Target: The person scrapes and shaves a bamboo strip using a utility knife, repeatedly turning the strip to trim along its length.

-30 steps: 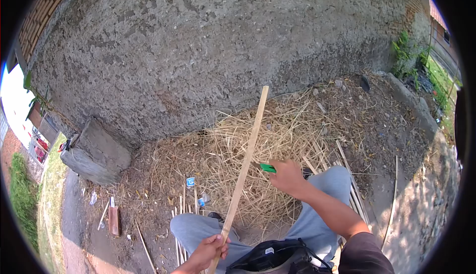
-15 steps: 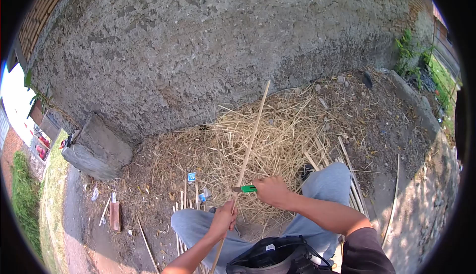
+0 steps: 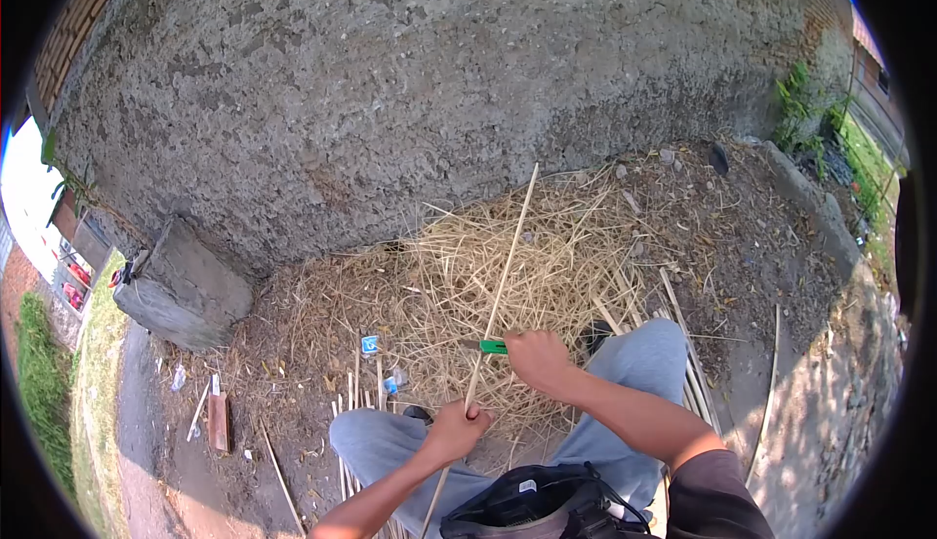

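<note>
My left hand (image 3: 455, 433) is closed around a long, thin bamboo strip (image 3: 510, 261), which slants up and away from me toward the wall. My right hand (image 3: 538, 359) grips a green-handled utility knife (image 3: 494, 347). Its blade points left and lies across the strip, a short way above my left hand. Whether the edge is cutting into the strip cannot be made out. Beneath the strip spreads a heap of pale shavings (image 3: 556, 271).
More strips (image 3: 695, 368) lie beside my right leg, and others (image 3: 356, 393) by my left. A black bag (image 3: 508, 512) is at my lap. A rough wall (image 3: 420, 90) rises ahead. A concrete block (image 3: 185, 290) and a reddish-brown piece (image 3: 220, 422) stand or lie left.
The knife has moved a little up the strip, away from my left hand. The strip now shows a narrower side, and my left hand has turned slightly and sits a bit lower.
</note>
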Motion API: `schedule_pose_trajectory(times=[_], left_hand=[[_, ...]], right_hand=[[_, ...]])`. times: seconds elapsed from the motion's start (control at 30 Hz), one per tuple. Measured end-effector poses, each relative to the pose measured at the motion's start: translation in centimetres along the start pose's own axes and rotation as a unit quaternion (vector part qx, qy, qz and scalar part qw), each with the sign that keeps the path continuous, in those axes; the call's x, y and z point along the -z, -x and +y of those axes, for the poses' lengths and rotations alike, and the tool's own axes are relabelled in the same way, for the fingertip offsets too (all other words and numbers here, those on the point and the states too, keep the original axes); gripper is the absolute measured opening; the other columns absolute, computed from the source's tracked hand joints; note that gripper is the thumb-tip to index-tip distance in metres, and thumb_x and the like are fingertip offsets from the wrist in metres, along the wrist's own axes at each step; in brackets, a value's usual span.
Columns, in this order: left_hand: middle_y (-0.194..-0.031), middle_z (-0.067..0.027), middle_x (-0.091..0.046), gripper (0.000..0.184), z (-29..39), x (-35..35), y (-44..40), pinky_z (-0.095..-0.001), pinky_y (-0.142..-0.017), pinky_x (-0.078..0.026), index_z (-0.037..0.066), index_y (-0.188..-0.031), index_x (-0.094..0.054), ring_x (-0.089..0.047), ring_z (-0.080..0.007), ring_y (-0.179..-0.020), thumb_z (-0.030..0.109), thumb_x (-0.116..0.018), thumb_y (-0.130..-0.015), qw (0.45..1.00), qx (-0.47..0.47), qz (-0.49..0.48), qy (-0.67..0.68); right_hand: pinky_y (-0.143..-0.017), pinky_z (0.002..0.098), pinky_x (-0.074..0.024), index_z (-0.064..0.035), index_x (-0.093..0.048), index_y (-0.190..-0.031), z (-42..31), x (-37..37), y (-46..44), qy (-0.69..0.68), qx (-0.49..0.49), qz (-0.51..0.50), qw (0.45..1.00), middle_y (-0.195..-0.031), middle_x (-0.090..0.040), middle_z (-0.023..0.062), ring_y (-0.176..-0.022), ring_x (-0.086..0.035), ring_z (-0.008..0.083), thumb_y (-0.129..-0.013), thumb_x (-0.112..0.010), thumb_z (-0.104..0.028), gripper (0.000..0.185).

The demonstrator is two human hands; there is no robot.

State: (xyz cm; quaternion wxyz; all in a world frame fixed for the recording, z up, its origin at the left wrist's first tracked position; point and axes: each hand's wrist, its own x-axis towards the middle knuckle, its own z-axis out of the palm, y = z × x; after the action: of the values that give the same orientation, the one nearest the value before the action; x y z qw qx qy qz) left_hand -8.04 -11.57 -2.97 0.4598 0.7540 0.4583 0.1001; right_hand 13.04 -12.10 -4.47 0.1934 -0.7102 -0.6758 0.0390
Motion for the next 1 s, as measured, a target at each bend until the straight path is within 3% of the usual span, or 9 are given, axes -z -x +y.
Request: schedule_pose_trajectory(times=[0.17, 0.3, 0.4, 0.47, 0.57, 0.63, 0.7, 0.77, 1.0], left_hand=[[-0.050, -0.0045, -0.035, 0.045, -0.9, 0.5, 0.5, -0.0358, -0.046, -0.030, 0.004, -0.061, -0.037, -0.031, -0.0133, -0.051, 0.026, -0.066, -0.087, 0.995, 0.025, -0.046, 0.085], [-0.052, 0.0006, -0.041, 0.044, 1.1, 2.1, 0.4, -0.0310, -0.046, -0.032, 0.006, -0.059, -0.037, -0.034, -0.0086, -0.050, 0.021, -0.068, -0.086, 0.998, 0.043, -0.026, 0.031], [-0.053, -0.0075, -0.050, 0.035, 0.8, 1.3, 0.1, -0.0352, -0.048, -0.039, 0.004, -0.063, -0.044, -0.046, -0.0168, -0.047, 0.019, -0.066, -0.085, 0.998, 0.011, 0.035, -0.060], [-0.058, -0.0178, -0.056, 0.025, 0.0, 0.3, -0.1, -0.0408, -0.052, -0.044, 0.000, -0.071, -0.050, -0.058, -0.0307, -0.052, 0.016, -0.063, -0.085, 0.984, -0.018, 0.142, -0.107], [-0.062, -0.0222, -0.059, 0.019, 0.5, 0.0, 0.3, -0.0433, -0.056, -0.047, -0.003, -0.079, -0.053, -0.063, -0.0374, -0.060, 0.014, -0.059, -0.086, 0.977, 0.004, 0.147, -0.153], [-0.063, -0.0228, -0.059, 0.020, 0.2, 0.2, 0.9, -0.0441, -0.057, -0.047, -0.003, -0.079, -0.053, -0.062, -0.0378, -0.060, 0.014, -0.058, -0.086, 0.983, -0.004, 0.130, -0.132], [-0.063, -0.0234, -0.059, 0.020, 0.7, 0.7, 1.3, -0.0449, -0.057, -0.047, -0.004, -0.079, -0.053, -0.062, -0.0382, -0.060, 0.014, -0.057, -0.086, 0.987, -0.014, 0.112, -0.114], [-0.076, -0.0330, -0.062, 0.022, 1.1, 1.2, 2.0, -0.0524, -0.070, -0.050, -0.008, -0.091, -0.054, -0.063, -0.0487, -0.077, 0.014, -0.051, -0.089, 0.989, 0.038, 0.062, -0.125], [-0.077, -0.0332, -0.062, 0.020, 1.0, 1.2, 2.2, -0.0529, -0.070, -0.050, -0.008, -0.089, -0.054, -0.062, -0.0496, -0.078, 0.012, -0.051, -0.089, 0.982, 0.046, 0.094, -0.156]], right_hand=[[-0.052, 0.0448, -0.0523, -0.0042, -0.061, -0.083, 0.2, 1.6, 0.1, 0.006, 0.011, -0.002, 1.000, -0.066, -0.066, 0.0152, -0.059, -0.067, 0.0340, -0.082, -0.054, -0.013, 0.012], [-0.052, 0.0416, -0.0546, -0.0016, -0.062, -0.085, -2.2, 2.3, 1.6, 0.035, 0.052, -0.027, 0.998, -0.068, -0.067, 0.0139, -0.062, -0.069, 0.0300, -0.081, -0.057, -0.013, 0.013], [-0.051, 0.0404, -0.0547, -0.0017, -0.062, -0.086, -1.9, 1.8, 1.4, 0.031, 0.058, -0.012, 0.998, -0.068, -0.067, 0.0133, -0.062, -0.070, 0.0299, -0.080, -0.057, -0.012, 0.012], [-0.050, 0.0398, -0.0535, -0.0024, -0.062, -0.085, -1.5, 0.9, 1.1, 0.040, 0.054, -0.001, 0.998, -0.066, -0.066, 0.0135, -0.060, -0.069, 0.0291, -0.080, -0.057, -0.013, 0.013], [-0.048, 0.0382, -0.0524, -0.0015, -0.064, -0.086, -1.0, 0.3, 0.7, 0.058, 0.056, 0.008, 0.997, -0.064, -0.066, 0.0140, -0.057, -0.068, 0.0277, -0.079, -0.057, -0.013, 0.015], [-0.047, 0.0372, -0.0525, 0.0001, -0.064, -0.088, -1.0, -0.3, 0.4, 0.071, 0.058, 0.011, 0.996, -0.064, -0.067, 0.0143, -0.057, -0.068, 0.0272, -0.078, -0.058, -0.012, 0.017], [-0.044, 0.0362, -0.0525, -0.0021, -0.064, -0.077, -1.2, -1.6, -0.1, 0.105, 0.065, 0.049, 0.991, -0.066, -0.067, 0.0113, -0.057, -0.069, 0.0258, -0.077, -0.061, -0.011, 0.009], [-0.044, 0.0363, -0.0524, -0.0021, -0.064, -0.077, -1.1, -2.3, -0.3, 0.100, 0.083, 0.054, 0.990, -0.065, -0.067, 0.0111, -0.056, -0.068, 0.0260, -0.076, -0.061, -0.011, 0.010], [-0.044, 0.0367, -0.0524, -0.0022, -0.064, -0.075, -1.7, -2.9, -1.2, 0.075, 0.096, 0.046, 0.991, -0.064, -0.067, 0.0117, -0.055, -0.068, 0.0266, -0.075, -0.061, -0.012, 0.010]])
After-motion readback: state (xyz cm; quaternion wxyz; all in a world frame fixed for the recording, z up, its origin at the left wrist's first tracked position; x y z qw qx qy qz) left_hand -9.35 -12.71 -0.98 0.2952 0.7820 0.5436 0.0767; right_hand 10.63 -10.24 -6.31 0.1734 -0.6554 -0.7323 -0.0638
